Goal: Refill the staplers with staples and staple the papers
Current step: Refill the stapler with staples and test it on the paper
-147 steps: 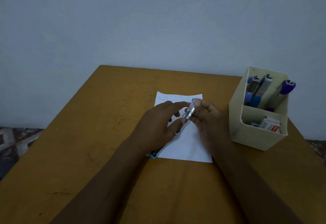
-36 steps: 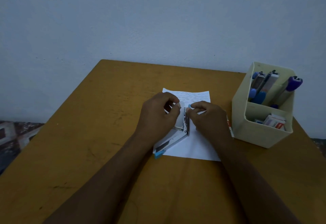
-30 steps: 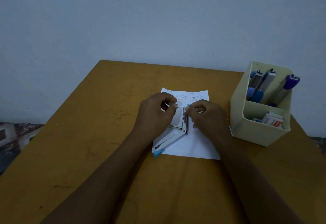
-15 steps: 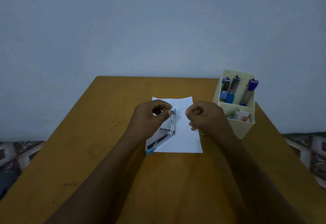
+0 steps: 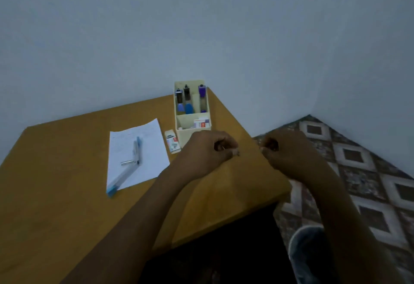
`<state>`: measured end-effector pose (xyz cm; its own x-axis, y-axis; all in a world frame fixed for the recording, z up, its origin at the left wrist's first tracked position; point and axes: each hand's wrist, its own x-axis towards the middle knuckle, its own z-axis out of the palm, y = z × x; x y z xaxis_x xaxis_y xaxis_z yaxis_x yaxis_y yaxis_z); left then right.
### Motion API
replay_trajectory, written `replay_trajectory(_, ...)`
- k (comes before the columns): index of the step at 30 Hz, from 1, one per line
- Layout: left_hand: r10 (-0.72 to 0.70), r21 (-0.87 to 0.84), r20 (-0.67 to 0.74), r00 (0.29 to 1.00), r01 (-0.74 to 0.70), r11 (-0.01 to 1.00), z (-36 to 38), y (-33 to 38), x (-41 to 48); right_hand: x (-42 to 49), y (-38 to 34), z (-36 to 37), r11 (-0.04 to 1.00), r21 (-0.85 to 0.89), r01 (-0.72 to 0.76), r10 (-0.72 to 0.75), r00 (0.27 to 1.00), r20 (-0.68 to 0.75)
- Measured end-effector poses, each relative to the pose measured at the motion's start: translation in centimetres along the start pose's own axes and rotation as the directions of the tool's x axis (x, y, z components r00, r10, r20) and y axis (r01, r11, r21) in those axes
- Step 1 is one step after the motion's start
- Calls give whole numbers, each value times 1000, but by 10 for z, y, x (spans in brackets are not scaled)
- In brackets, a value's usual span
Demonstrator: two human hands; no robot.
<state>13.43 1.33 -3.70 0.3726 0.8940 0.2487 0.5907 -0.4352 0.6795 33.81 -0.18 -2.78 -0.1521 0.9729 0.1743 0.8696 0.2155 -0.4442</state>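
The blue and clear stapler lies swung open on the white paper, and neither hand touches it. My left hand hovers over the table's right part with fingers curled, pinching a tiny metal piece that looks like staples. My right hand is beyond the table's right edge, its thumb and fingers pinched on something too small to make out. A small staple box lies between the paper and the cream organizer.
The organizer holds three more staplers at the back and staple boxes in its front pocket. The wooden table ends just right of my left hand. Patterned floor and a knee in jeans lie to the right.
Both hands left the stapler and moved right, off the paper. The stapler now lies open and untouched. My view has swung right, showing the table's edge and the floor.
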Motion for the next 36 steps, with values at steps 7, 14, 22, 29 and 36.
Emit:
replay_trajectory(7,142,80,276,951,-170,982,86,53,31,-58,77,-34,962,-102,-254,262,962,75)
replay_trajectory(14,202,113,555,807,-313,943,173,90,36,-105,130,-44,912,-102,-396,408,898,165)
replay_trajectory(22,149,165,617,773,-312,935,188,87,38,-109,146,-37,907,-68,-415,420,887,191)
replay_trajectory(29,159,192,480,863,-280,941,132,78,46,-85,121,-28,956,-41,-290,292,942,164)
replay_trajectory(36,110,155,312,944,-165,974,54,47,29,-38,55,-14,997,45,-67,59,986,158)
